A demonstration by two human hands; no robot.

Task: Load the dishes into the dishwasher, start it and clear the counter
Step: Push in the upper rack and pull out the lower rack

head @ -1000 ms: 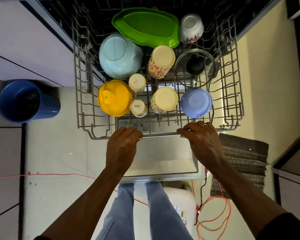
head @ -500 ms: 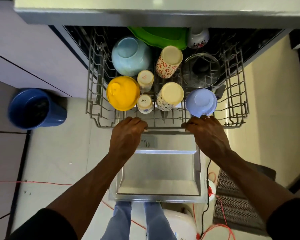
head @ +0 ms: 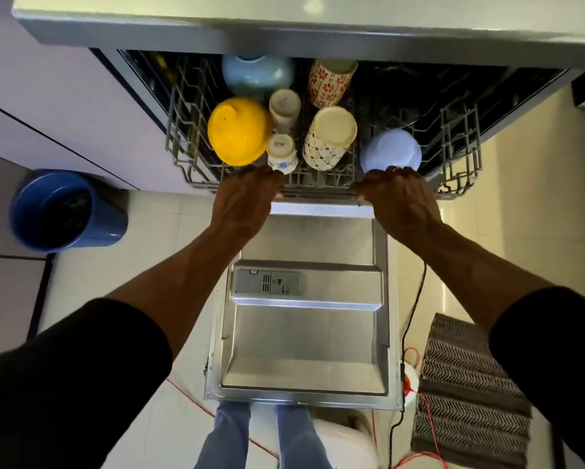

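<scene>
Both of the person's hands are on the front rail of the dishwasher's rack (head: 460, 170), the left hand (head: 247, 201) near the middle and the right hand (head: 399, 198) further along, a spread that looks meant to let the rack run straight on its rails. The fingers (head: 267, 179) of each hand curl over the wire and grip it, though from here I can't quite see whether the tips hook underneath.

The rack sits partly inside the tub, its back rows under the edge of the desk (head: 318, 15). The dishes are all mouth-down so water can drain off: a yellow bowl (head: 238, 130), a small cup (head: 281, 152), a patterned tumbler (head: 330, 137) and a lilac bowl (head: 390, 150) in the front row, with a pale blue bowl (head: 257, 76) and a red-flowered tumbler (head: 331, 81) behind.

The door (head: 304, 333) lies fully down between the person and the rack, its detergent dispenser (head: 267, 282) facing up. I'd say loading is about done; the rack needs seating, then the door shut and the cycle started. A blue bucket (head: 61, 208) stands on the floor to the left.
</scene>
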